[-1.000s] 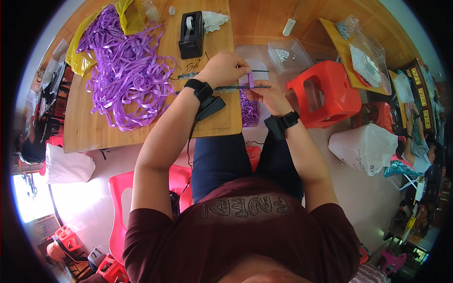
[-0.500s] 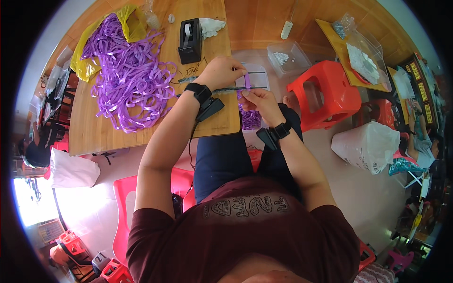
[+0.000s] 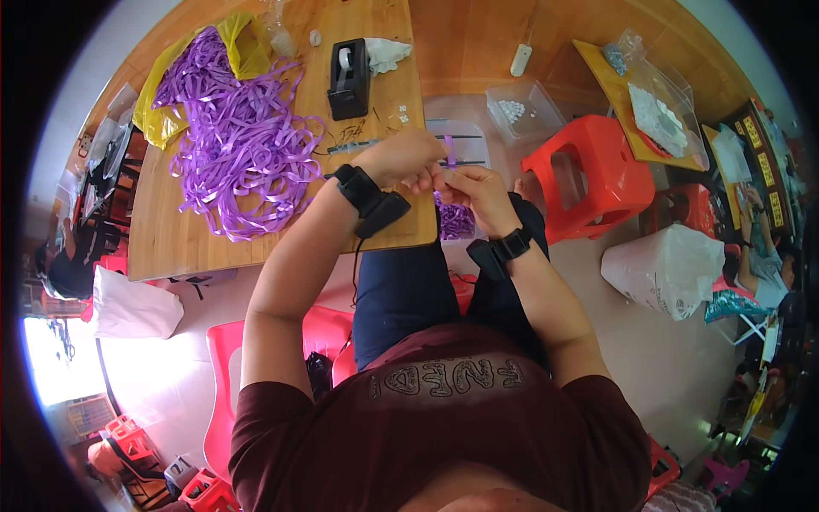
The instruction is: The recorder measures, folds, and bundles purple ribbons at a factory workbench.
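Two thin dark rods (image 3: 467, 136) stick out past the right edge of the wooden table (image 3: 367, 224). A short purple ribbon (image 3: 450, 150) spans the gap between them. Just below the nearer rod, my left hand (image 3: 404, 160) and my right hand (image 3: 479, 193) meet, fingertips close together. Both are closed in a pinch at the ribbon's lower part, which the fingers mostly cover. A heap of purple ribbon (image 3: 239, 128) spills from a yellow plastic bag (image 3: 153, 115) on the table. More purple ribbon (image 3: 455, 220) lies in a clear tub below my hands.
A black tape dispenser (image 3: 349, 81) stands on the table beside a crumpled white tissue (image 3: 388, 55). To the right are a red stool (image 3: 593, 175), a clear box (image 3: 525, 111) with white pieces and a white sack (image 3: 661, 269). Other people sit at the far left and right.
My left hand has come down from the far rod toward the nearer one. The hands, apart before, now meet at the fingertips below the ribbon.
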